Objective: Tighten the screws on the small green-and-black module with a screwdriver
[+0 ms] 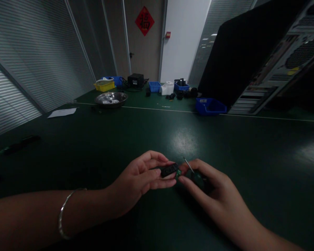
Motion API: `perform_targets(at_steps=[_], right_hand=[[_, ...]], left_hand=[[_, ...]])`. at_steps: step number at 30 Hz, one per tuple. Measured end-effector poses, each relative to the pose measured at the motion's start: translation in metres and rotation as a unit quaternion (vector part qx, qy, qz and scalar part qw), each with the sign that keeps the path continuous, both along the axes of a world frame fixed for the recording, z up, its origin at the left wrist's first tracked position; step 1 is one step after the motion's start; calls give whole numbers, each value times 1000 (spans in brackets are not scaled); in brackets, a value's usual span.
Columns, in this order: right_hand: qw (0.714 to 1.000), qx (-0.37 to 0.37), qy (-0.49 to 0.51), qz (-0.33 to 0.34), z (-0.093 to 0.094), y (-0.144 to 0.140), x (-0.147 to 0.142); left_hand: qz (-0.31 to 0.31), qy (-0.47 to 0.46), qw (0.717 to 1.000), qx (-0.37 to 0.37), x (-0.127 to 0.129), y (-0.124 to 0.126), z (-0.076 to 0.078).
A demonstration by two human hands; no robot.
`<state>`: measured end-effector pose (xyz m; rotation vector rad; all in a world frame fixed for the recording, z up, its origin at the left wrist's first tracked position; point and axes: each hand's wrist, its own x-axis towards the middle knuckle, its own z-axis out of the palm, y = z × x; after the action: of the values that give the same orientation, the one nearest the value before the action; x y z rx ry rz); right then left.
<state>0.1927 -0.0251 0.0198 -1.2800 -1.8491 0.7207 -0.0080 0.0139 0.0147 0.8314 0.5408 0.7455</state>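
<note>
Right hand (211, 188) hides screwdriver (196, 176) handle

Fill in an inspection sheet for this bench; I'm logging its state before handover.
Surface: dark green table, dim, glare patch mid-table.
Job's things: small black part pinched by left hand; screwdriver in right hand.
Clutter: metal bowl, blue bin, yellow bin, paper sheet.
Grippers: both hands closed on their items, fingertips meeting.
Cables: nothing seen clearly.
Surroundings: computer case at right, door with red sign.
</note>
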Motion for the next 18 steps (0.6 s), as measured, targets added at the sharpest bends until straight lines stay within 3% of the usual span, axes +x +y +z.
perform_targets(at_steps=[18], right_hand=[[998, 43, -49, 1, -1, 0, 3]], left_hand=[[-8, -7, 1000, 3, -3, 0, -3]])
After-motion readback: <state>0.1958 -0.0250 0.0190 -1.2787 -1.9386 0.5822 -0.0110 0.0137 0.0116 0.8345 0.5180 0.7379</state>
